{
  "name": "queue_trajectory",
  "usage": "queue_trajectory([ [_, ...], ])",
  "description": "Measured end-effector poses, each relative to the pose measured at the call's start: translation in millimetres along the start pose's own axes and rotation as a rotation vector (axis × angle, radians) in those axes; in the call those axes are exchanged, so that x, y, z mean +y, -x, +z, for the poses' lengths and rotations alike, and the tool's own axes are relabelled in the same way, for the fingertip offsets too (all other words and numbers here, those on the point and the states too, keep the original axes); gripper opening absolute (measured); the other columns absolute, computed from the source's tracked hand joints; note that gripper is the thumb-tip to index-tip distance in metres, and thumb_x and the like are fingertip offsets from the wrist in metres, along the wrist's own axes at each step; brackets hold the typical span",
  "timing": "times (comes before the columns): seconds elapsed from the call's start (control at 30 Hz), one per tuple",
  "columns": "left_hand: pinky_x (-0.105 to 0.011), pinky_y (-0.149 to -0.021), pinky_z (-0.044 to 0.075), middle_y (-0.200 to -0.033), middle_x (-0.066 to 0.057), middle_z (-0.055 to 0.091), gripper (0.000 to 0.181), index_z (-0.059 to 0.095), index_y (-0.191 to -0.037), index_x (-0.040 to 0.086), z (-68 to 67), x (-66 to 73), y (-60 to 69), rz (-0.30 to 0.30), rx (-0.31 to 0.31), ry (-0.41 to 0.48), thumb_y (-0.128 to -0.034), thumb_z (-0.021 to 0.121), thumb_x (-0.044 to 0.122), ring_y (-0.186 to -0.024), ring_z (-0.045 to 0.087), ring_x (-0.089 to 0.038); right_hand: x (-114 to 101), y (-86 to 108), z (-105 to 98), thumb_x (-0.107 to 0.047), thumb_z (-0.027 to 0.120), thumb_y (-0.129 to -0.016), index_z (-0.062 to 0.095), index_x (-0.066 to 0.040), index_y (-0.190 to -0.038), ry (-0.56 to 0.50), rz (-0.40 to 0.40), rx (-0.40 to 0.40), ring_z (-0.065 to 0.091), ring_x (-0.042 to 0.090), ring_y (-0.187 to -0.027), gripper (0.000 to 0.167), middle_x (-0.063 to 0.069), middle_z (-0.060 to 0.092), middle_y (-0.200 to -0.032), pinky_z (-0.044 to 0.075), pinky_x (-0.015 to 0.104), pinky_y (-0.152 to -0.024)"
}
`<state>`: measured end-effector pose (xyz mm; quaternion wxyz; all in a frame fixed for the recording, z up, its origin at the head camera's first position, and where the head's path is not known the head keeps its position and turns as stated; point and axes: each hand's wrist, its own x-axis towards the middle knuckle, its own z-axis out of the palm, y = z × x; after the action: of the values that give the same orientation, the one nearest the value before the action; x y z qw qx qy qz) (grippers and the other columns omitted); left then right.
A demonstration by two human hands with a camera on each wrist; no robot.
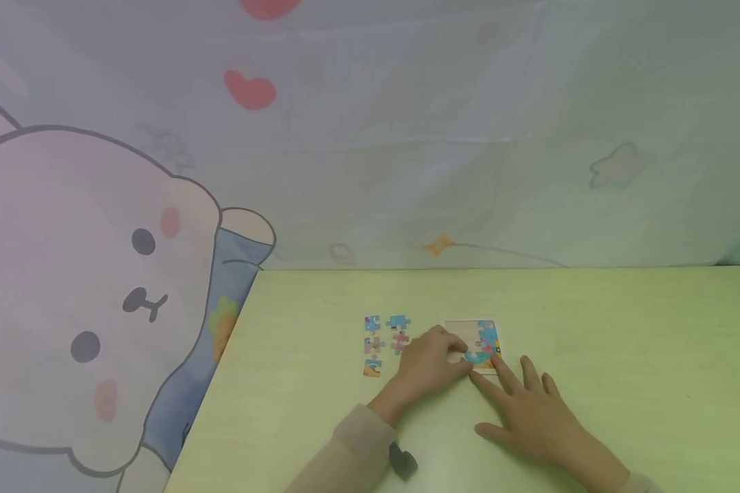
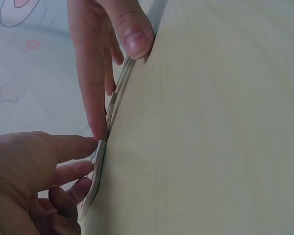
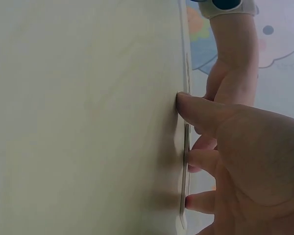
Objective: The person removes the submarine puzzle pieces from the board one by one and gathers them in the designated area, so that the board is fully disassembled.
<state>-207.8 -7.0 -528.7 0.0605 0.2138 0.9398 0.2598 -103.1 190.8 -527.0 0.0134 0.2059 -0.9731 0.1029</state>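
Observation:
A small jigsaw tray [image 1: 465, 329] with a pale border lies flat on the table, its right side and bottom filled with colourful pieces. My left hand [image 1: 428, 363] reaches over its left side, thumb and curled forefinger pinching the left end of a teal and orange puzzle piece [image 1: 479, 358] at the bottom. The left wrist view hides that piece behind the fingers. My right hand [image 1: 533, 418] is spread out, its forefinger and middle finger touching the tray's lower edge. In the right wrist view its thumb [image 3: 191, 105] rests near the tray's thin edge.
Several loose puzzle pieces [image 1: 373, 344] lie in two columns left of the tray. The pale table [image 1: 623, 342] stretches out on both sides. Behind it hangs a printed cloth [image 1: 407, 103] with a large cartoon animal. A dark object [image 1: 403, 461] sits beside the left sleeve.

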Motion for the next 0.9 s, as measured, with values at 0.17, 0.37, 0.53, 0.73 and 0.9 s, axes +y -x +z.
queue_trajectory([
  [0.17,-0.027,-0.069,0.046,-0.107,0.01,0.065,0.024,0.079,-0.11,0.025,1.5,3.2,0.3,-0.022,-0.004,-0.007,-0.0898,0.079,0.039,-0.084,0.061,-0.008,-1.0,0.4,-1.3,-0.062,0.069,-0.091,0.052,-0.026,-0.154,-0.005,-0.003,0.006,0.038,0.066,-0.135,0.074,0.019,0.04,-0.161,0.038,0.079,-0.095],
  [0.37,-0.028,-0.071,0.048,-0.108,0.009,0.065,0.025,0.078,-0.112,0.024,0.6,7.1,1.5,-0.034,-0.006,0.008,-0.0903,0.08,0.036,-0.088,0.063,-0.009,-0.1,0.4,-0.3,-0.061,0.068,-0.092,0.051,-0.027,-0.155,-0.002,-0.001,0.003,0.037,0.066,-0.135,0.073,0.019,0.04,-0.161,0.039,0.079,-0.095],
  [0.53,-0.027,-0.073,0.049,-0.103,0.013,0.067,0.022,0.074,-0.11,0.024,2.1,7.4,2.3,-0.036,0.0,0.042,-0.091,0.08,0.034,-0.091,0.065,-0.007,0.0,0.5,-0.5,-0.061,0.068,-0.093,0.05,-0.029,-0.155,-0.012,0.001,0.0,0.035,0.066,-0.136,0.073,0.018,0.04,-0.161,0.038,0.079,-0.095],
  [0.73,-0.024,-0.067,0.048,-0.096,0.017,0.071,0.018,0.072,-0.107,0.025,4.1,6.0,2.6,-0.015,0.024,0.085,-0.0914,0.079,0.029,-0.086,0.066,-0.004,0.0,0.9,0.1,-0.063,0.066,-0.093,0.05,-0.029,-0.155,-0.016,0.003,-0.001,0.035,0.066,-0.137,0.073,0.019,0.04,-0.161,0.037,0.079,-0.096],
  [0.9,-0.023,-0.064,0.046,-0.09,0.018,0.071,0.014,0.071,-0.105,0.026,2.8,5.5,4.2,-0.002,0.038,0.12,-0.0925,0.077,0.027,-0.08,0.065,-0.002,-0.5,1.2,0.4,-0.062,0.068,-0.093,0.052,-0.027,-0.154,-0.017,0.005,0.007,0.036,0.066,-0.136,0.072,0.019,0.041,-0.16,0.038,0.078,-0.096],
])
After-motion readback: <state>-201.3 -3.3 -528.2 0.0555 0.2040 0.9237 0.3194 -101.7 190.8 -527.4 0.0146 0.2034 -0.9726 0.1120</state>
